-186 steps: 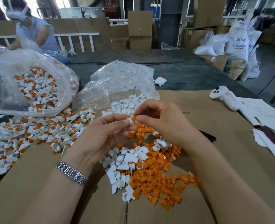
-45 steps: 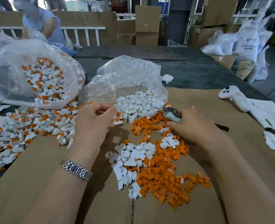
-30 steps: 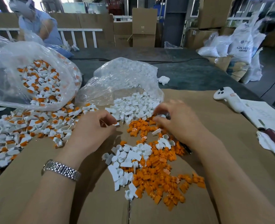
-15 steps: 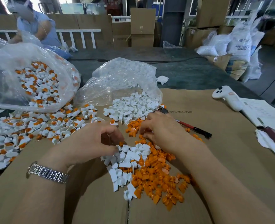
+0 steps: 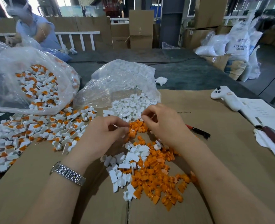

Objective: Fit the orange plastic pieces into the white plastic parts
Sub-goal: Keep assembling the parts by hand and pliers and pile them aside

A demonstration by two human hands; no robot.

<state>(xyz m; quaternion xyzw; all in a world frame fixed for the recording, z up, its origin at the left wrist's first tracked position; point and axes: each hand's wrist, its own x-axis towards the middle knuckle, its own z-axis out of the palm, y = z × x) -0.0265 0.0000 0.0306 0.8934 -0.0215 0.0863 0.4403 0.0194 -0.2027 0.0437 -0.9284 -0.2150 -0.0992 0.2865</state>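
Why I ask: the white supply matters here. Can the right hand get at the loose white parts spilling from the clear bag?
Probably yes. The right hand hovers right at the near edge of the loose white parts, and nothing lies between them; the clear bag opens toward the hand.

Both hands work over a flat brown cardboard sheet (image 5: pixel 214 159). The left hand (image 5: pixel 104 136), a metal-link wristwatch (image 5: pixel 68 173) on its wrist, curls its fingers at the loose orange plastic pieces (image 5: pixel 156 175). The right hand (image 5: pixel 164 125) pinches at the spilled white plastic parts (image 5: pixel 128 107) (what it holds is too small to tell). A clear plastic bag (image 5: pixel 120 81) lies behind.
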